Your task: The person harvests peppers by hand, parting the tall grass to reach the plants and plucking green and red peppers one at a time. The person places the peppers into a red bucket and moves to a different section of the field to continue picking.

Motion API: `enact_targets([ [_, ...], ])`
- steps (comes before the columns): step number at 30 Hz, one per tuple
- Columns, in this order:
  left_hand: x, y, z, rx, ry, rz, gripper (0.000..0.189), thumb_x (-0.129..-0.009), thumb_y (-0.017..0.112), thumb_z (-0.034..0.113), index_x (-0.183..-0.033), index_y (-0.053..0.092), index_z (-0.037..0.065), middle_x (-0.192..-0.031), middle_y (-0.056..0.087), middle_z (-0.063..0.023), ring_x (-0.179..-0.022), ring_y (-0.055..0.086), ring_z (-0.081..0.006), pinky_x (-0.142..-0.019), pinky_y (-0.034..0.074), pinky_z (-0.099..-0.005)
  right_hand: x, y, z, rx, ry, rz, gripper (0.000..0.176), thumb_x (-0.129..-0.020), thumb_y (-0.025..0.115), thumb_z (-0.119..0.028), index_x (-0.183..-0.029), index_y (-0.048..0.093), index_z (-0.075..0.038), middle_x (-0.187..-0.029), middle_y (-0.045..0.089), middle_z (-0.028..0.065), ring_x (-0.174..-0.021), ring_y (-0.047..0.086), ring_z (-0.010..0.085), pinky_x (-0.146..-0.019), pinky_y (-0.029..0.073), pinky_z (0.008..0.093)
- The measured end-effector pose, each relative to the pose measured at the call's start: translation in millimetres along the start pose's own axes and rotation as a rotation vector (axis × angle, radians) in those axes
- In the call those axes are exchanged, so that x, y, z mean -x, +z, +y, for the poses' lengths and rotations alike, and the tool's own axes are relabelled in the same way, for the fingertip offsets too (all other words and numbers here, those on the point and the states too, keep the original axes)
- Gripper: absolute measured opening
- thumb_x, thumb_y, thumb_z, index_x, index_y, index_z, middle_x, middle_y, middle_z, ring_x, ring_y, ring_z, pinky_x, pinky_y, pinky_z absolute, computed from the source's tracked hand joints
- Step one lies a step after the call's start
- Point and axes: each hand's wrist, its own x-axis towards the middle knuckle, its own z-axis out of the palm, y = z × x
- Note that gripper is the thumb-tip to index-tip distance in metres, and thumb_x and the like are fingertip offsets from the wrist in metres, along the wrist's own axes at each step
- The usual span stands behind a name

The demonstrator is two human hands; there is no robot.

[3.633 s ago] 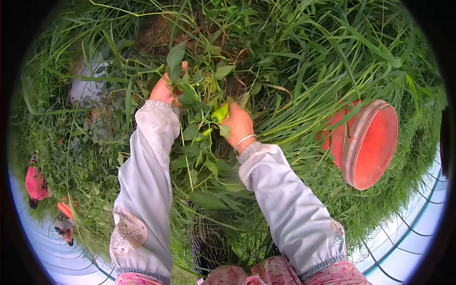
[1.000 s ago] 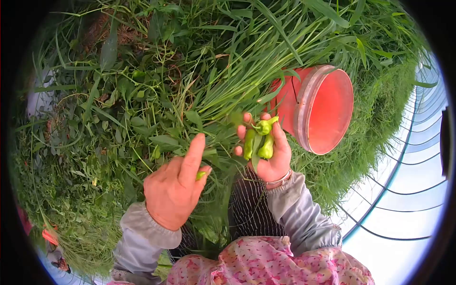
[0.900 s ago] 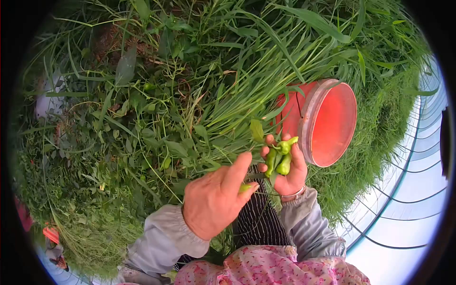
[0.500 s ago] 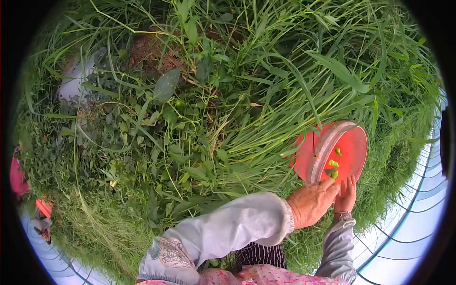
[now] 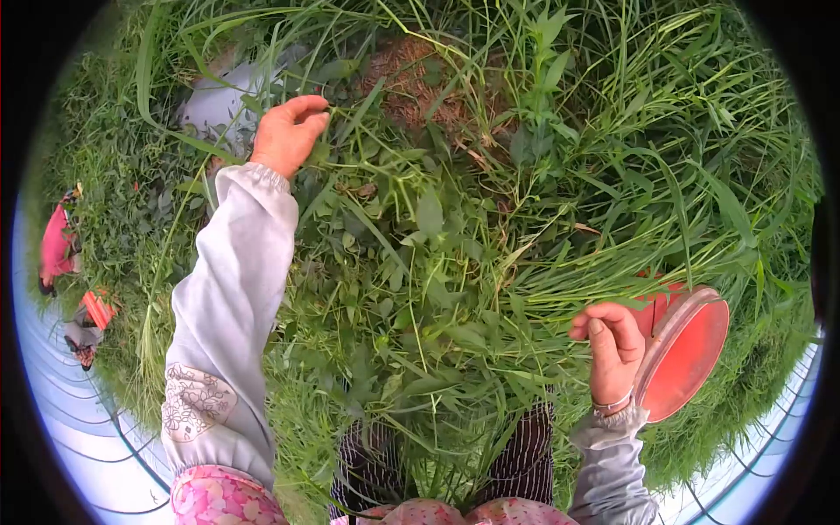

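My left hand [image 5: 291, 136] reaches far forward at the upper left, its thumb and forefinger closed on a thin green plant stem [image 5: 354, 131] among the leaves. My right hand [image 5: 612, 348] is nearer to me on the right, palm turned inward and fingers loosely curled and apart, with nothing visible in them. Just beside it, a red bucket [image 5: 687, 359] leans in the grass with its mouth tilted towards me. Its inner wall shows, but the bottom is out of sight. Low leafy plants [image 5: 429, 214] spread between my hands.
Tall grass [image 5: 630, 201] surrounds the plants. A pale sheet [image 5: 219, 105] and a patch of brown dry matter [image 5: 411, 83] lie at the back. Two other people are at the far left, one in a pink top [image 5: 57, 241], the other with something orange [image 5: 99, 308].
Both hands were together at the bucket's rim, with green peppers dropping inside. My left hand has since swung forward and left to the plants; my right has drawn off the rim. The view shifted left.
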Motion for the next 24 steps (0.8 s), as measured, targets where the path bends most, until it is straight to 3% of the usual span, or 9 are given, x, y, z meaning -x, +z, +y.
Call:
enact_targets([
  [3, 11.0, -3.8, -30.0, -0.442, 0.082, -0.436, 0.064, -0.082, 0.064, 0.041, -0.130, 0.046, 0.003, -0.124, 0.054, -0.0212, -0.115, 0.052, -0.0332, -0.097, 0.040, -0.0393, -46.2, 64.1, -18.0, -0.034, -0.081, -0.124, 0.017, -0.091, 0.052, -0.003, -0.106, 0.058, 0.001, -0.095, 0.062, 0.0064, -0.085, 0.061, 0.0137, -0.078, 0.050, 0.0257],
  [5, 42.7, 21.6, -45.5, -0.664, -0.099, -0.549, 0.086, -0.079, 0.065, 0.047, -0.142, 0.024, 0.005, -0.122, 0.053, -0.0261, -0.113, 0.053, -0.0358, -0.095, 0.042, -0.0386, -82.2, 110.7, -15.7, 0.083, -0.259, -0.207, 0.020, -0.089, 0.052, 0.000, -0.108, 0.058, -0.001, -0.100, 0.061, 0.0056, -0.088, 0.060, 0.0114, -0.079, 0.048, 0.0245],
  [6, 60.5, 26.2, -32.4, -0.589, -0.236, -0.604, 0.079, -0.079, 0.065, 0.045, -0.138, 0.031, 0.005, -0.120, 0.054, -0.0254, -0.113, 0.053, -0.0361, -0.094, 0.043, -0.0383, -99.9, 133.9, -12.9, 0.157, -0.337, -0.245, 0.023, -0.085, 0.055, 0.000, -0.108, 0.059, -0.003, -0.102, 0.061, 0.0074, -0.088, 0.061, 0.0133, -0.079, 0.049, 0.0258],
  [8, 97.2, 45.9, -66.4, -0.369, 0.038, -0.436, 0.062, -0.080, 0.065, 0.027, -0.132, 0.040, 0.008, -0.124, 0.052, -0.0222, -0.109, 0.054, -0.0363, -0.093, 0.043, -0.0407, -125.1, 180.1, -15.3, 0.479, -0.623, -0.274, 0.033, -0.077, 0.060, -0.008, -0.111, 0.059, -0.007, -0.113, 0.058, 0.0142, -0.102, 0.057, 0.0318, -0.087, 0.047, 0.0361],
  [12, 137.3, 72.7, -46.3, -0.183, 0.113, -0.437, 0.043, -0.073, 0.063, 0.013, -0.113, 0.053, 0.001, -0.114, 0.054, -0.0234, -0.100, 0.056, -0.0387, -0.086, 0.046, -0.0450, -146.2, 249.9, 28.1, 0.845, -0.533, -0.524, 0.039, -0.076, 0.063, -0.016, -0.115, 0.059, -0.014, -0.129, 0.050, 0.0111, -0.122, 0.044, 0.0301, -0.098, 0.039, 0.0411],
  [14, 150.2, 96.4, -36.8, -0.257, 0.320, -0.393, 0.029, -0.071, 0.064, 0.026, -0.094, 0.063, 0.007, -0.091, 0.065, -0.0172, -0.084, 0.061, -0.0376, -0.075, 0.049, -0.0444, -148.2, 260.7, 36.8, 1.101, -0.318, -0.668, 0.042, -0.076, 0.065, -0.020, -0.117, 0.060, -0.016, -0.135, 0.045, 0.0099, -0.131, 0.034, 0.0269, -0.101, 0.034, 0.0450],
  [15, 151.7, 106.7, -33.1, -0.281, 0.254, -0.558, 0.031, -0.072, 0.063, 0.030, -0.094, 0.064, 0.009, -0.093, 0.064, -0.0178, -0.085, 0.061, -0.0366, -0.075, 0.049, -0.0444, -146.5, 260.5, 43.8, 1.192, -0.366, -0.652, 0.044, -0.074, 0.067, -0.022, -0.118, 0.061, -0.018, -0.138, 0.041, 0.0091, -0.135, 0.026, 0.0253, -0.102, 0.030, 0.0497],
  [18, 156.9, 104.9, 0.2, -0.145, 0.068, -0.567, 0.033, -0.073, 0.063, 0.027, -0.101, 0.062, 0.009, -0.108, 0.059, -0.0201, -0.096, 0.059, -0.0359, -0.082, 0.048, -0.0434, -147.4, 251.3, 42.9, 1.540, -0.481, -0.529, 0.033, -0.071, 0.067, -0.027, -0.104, 0.067, -0.020, -0.138, 0.041, 0.0054, -0.134, 0.025, 0.0227, -0.101, 0.029, 0.0494],
  [24, 162.5, 111.3, 8.8, -0.080, 0.377, -0.369, 0.034, -0.079, 0.057, 0.017, -0.113, 0.056, 0.009, -0.124, 0.044, -0.0178, -0.104, 0.055, -0.0383, -0.086, 0.047, -0.0449, -162.4, 206.8, 28.5, 1.682, -0.430, -0.396, 0.035, -0.065, 0.070, -0.022, -0.100, 0.069, -0.023, -0.129, 0.046, 0.0024, -0.130, 0.030, 0.0248, -0.101, 0.029, 0.0462],
])
